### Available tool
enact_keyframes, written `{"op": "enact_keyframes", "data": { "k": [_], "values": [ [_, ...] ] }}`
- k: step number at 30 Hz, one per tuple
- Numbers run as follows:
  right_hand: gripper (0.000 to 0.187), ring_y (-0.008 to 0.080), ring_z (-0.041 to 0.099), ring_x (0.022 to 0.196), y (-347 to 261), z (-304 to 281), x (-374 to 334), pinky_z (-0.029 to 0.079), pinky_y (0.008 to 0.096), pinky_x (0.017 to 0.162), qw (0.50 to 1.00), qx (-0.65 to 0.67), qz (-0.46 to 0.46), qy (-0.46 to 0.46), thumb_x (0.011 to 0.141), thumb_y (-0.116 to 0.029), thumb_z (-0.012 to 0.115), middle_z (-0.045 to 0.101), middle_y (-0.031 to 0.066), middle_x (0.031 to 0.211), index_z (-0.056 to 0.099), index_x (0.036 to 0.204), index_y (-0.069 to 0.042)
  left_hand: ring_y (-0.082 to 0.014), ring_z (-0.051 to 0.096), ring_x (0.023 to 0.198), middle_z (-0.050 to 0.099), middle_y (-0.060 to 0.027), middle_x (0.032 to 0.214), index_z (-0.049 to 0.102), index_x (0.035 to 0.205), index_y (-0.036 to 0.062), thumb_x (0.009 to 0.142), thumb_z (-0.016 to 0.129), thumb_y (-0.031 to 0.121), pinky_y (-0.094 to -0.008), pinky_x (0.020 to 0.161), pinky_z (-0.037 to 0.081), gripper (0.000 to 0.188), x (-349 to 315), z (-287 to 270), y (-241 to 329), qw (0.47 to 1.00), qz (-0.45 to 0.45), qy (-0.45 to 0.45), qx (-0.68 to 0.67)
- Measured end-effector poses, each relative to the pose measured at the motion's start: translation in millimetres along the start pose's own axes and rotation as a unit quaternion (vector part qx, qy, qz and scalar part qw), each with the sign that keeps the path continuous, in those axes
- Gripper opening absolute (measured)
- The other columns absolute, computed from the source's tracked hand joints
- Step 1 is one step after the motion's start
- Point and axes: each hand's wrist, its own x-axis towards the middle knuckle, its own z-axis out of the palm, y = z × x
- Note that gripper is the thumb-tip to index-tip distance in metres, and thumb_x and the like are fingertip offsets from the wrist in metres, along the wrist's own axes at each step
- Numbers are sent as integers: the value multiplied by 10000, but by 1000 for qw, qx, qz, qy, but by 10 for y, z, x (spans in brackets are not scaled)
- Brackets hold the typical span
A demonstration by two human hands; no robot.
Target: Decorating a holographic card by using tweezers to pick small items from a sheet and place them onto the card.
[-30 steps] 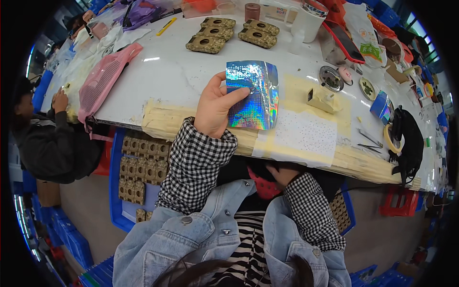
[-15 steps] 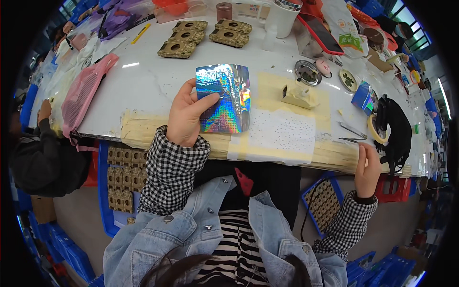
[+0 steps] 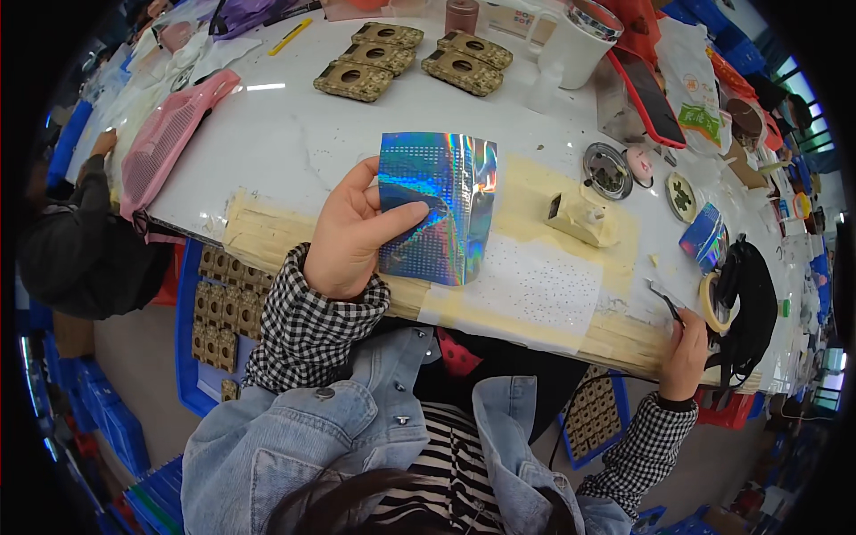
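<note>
Pinched in my left hand (image 3: 343, 236) is a shiny holographic foil sheet (image 3: 441, 169) with rows of small marks, held up over the near edge of the table. My left thumb lies across its front. At the right, close to the table edge, my right hand (image 3: 685, 357) has its fingers closed on tweezers (image 3: 662, 294), whose tips point away and left. Between the hands lies a white paper (image 3: 535, 290) covered with tiny dark dots. Behind it sits a cream block (image 3: 580, 219) on yellow tape.
Several camouflage parts with round holes (image 3: 357, 78) lie at the back, left of a white mug (image 3: 580, 40). Right: a tape roll (image 3: 716, 303), black strapped item (image 3: 749, 312), round metal dish (image 3: 608, 169). Left: a pink mesh pouch (image 3: 174, 134). Blue trays (image 3: 187, 330) of parts stand below.
My right hand has taken hold of the tweezers. The view has shifted, so the table sits turned and lower at the right. The foil sheet stays in my left hand.
</note>
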Motion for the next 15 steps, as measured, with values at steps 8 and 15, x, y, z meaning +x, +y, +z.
{"op": "enact_keyframes", "data": {
  "k": [8, 15],
  "values": [
    [238, 74, 295, 564, -729, -37, 235, 282, 258, 585, 809, 491, 41, 320, 1017, -262, 436, 400, -11, 651, 440, 978, -27, -162, 630, 1025, 640, -122, 1122, 415, 1271, -17, 839, 635, -74, -304, 905, 516, 488, -361, 413, -13, 998, -32, -51, -7],
    [934, 202, 458, 540, -1518, 2, 427, 373, 315, 557, 771, 602, -49, 202, 883, -739, 80, 529, 100, 648, 614, 895, 28, -139, 619, 1013, 638, -100, 1116, 473, 1248, -35, 846, 636, -49, -298, 904, 507, 434, -447, 719, -263, 993, -87, -76, -7]
  ]
}}
